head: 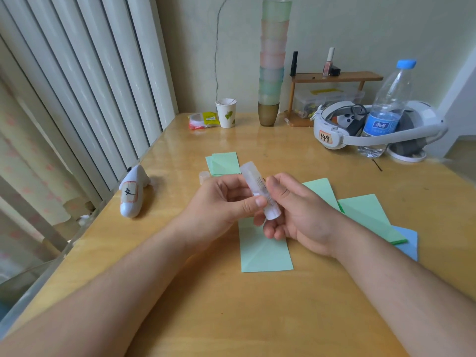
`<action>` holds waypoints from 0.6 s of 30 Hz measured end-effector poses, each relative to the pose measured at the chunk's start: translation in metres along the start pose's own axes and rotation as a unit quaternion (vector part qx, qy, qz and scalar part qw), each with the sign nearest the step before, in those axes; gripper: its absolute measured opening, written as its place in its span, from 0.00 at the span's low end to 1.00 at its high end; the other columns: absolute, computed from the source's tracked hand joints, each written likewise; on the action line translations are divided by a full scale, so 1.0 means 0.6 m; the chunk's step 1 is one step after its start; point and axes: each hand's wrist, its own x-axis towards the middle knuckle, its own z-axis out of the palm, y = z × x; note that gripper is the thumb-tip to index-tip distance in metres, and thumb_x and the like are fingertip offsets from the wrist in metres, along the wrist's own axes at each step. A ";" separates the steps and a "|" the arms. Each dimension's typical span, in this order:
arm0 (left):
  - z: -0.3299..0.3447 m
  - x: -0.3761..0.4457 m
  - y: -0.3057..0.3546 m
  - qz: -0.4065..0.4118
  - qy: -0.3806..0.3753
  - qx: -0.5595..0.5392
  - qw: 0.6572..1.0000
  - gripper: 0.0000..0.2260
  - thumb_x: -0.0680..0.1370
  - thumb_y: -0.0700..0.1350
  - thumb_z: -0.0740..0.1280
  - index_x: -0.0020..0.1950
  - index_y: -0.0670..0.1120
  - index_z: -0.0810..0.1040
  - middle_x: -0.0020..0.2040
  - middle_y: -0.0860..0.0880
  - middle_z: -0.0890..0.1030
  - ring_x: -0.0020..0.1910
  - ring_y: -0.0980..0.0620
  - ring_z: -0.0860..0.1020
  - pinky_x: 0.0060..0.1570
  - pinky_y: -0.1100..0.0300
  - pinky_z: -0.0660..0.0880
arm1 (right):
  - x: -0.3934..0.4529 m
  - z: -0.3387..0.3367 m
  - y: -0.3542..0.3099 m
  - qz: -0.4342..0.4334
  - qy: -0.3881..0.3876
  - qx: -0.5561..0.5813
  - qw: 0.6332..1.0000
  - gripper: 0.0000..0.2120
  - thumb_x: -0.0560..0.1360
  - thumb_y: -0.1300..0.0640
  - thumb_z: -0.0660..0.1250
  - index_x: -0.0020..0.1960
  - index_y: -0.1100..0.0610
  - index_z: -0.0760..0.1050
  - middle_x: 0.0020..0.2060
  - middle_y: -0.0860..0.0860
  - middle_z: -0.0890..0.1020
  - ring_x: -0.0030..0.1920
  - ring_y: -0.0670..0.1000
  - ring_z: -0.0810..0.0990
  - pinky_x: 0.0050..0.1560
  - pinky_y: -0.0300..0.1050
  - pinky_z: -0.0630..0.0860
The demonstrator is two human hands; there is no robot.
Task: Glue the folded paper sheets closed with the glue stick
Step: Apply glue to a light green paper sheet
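Both hands grasp the glue stick [260,193] above a folded green sheet [265,249]
Left hand [219,202] steadies, right hand [291,210] likely twists its base; cap [204,175] lies aside

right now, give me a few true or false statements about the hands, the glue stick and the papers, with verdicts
1. Both hands hold the glue stick. True: the left hand and right hand both grip it.
2. The small cap is on the glue stick. False: it sits on the table, beyond the left hand.
3. A green folded sheet lies under the hands. True.
4. The water bottle lies on its side. False: it stands upright.
5. The stacked cups stand at the table's near edge. False: they stand by the far wall.
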 end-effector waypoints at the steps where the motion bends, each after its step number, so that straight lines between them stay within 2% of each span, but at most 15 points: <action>1: -0.001 0.000 0.000 0.004 -0.001 -0.001 1.000 0.12 0.79 0.38 0.72 0.59 0.32 0.80 0.52 0.31 0.84 0.42 0.39 0.80 0.52 0.45 0.79 | 0.001 0.002 0.000 0.010 -0.006 0.017 1.000 0.30 0.73 0.30 0.67 0.59 0.55 0.73 0.38 0.60 0.81 0.33 0.57 0.77 0.34 0.45 0.72; 5: 0.002 -0.001 0.004 0.038 0.000 0.011 0.999 0.12 0.78 0.38 0.73 0.60 0.36 0.82 0.50 0.27 0.82 0.45 0.37 0.82 0.55 0.45 0.81 | 0.003 0.006 -0.003 0.046 -0.038 0.092 0.994 0.27 0.75 0.33 0.63 0.65 0.49 0.79 0.36 0.57 0.78 0.31 0.52 0.74 0.29 0.39 0.67; 8: 0.001 0.000 -0.001 0.043 0.008 0.000 0.999 0.14 0.75 0.37 0.76 0.60 0.40 0.84 0.51 0.29 0.83 0.49 0.37 0.82 0.61 0.40 0.80 | 0.004 0.004 -0.004 0.053 -0.054 0.145 0.987 0.22 0.75 0.36 0.66 0.65 0.43 0.82 0.37 0.51 0.76 0.33 0.48 0.72 0.29 0.35 0.64; 10: -0.003 0.002 -0.006 0.038 0.013 -0.006 0.999 0.17 0.74 0.37 0.78 0.63 0.39 0.83 0.52 0.32 0.84 0.50 0.39 0.82 0.64 0.33 0.77 | 0.004 0.002 -0.005 0.056 -0.064 0.184 0.979 0.24 0.73 0.38 0.69 0.66 0.44 0.82 0.37 0.49 0.77 0.32 0.46 0.71 0.29 0.33 0.63; 12: -0.003 0.003 -0.007 0.035 0.016 -0.006 0.999 0.18 0.73 0.38 0.79 0.63 0.41 0.84 0.53 0.36 0.85 0.51 0.39 0.82 0.65 0.30 0.75 | 0.006 -0.001 -0.002 0.061 -0.080 0.221 0.970 0.26 0.68 0.39 0.75 0.64 0.45 0.83 0.35 0.49 0.77 0.31 0.44 0.70 0.28 0.31 0.63; 15: -0.001 0.002 -0.006 0.040 0.004 -0.008 0.999 0.17 0.73 0.35 0.77 0.60 0.47 0.86 0.53 0.40 0.86 0.54 0.42 0.84 0.66 0.37 0.77 | 0.009 -0.005 0.004 0.059 -0.115 0.253 0.959 0.39 0.61 0.41 0.84 0.70 0.50 0.80 0.36 0.49 0.75 0.31 0.43 0.69 0.28 0.30 0.64; 16: -0.002 0.002 -0.006 0.039 -0.003 -0.009 0.999 0.18 0.72 0.36 0.77 0.61 0.48 0.86 0.53 0.41 0.86 0.55 0.41 0.84 0.66 0.40 0.77 | 0.011 -0.008 0.005 0.056 -0.113 0.258 0.958 0.41 0.60 0.42 0.86 0.69 0.53 0.80 0.36 0.49 0.73 0.30 0.42 0.69 0.28 0.30 0.64; 18: -0.015 0.005 -0.007 0.027 -0.003 0.028 0.999 0.23 0.72 0.41 0.80 0.65 0.54 0.84 0.54 0.42 0.85 0.57 0.40 0.83 0.64 0.44 0.78 | 0.014 -0.015 0.004 0.045 -0.097 0.279 0.954 0.31 0.57 0.45 0.88 0.55 0.56 0.84 0.34 0.48 0.72 0.28 0.42 0.69 0.27 0.31 0.63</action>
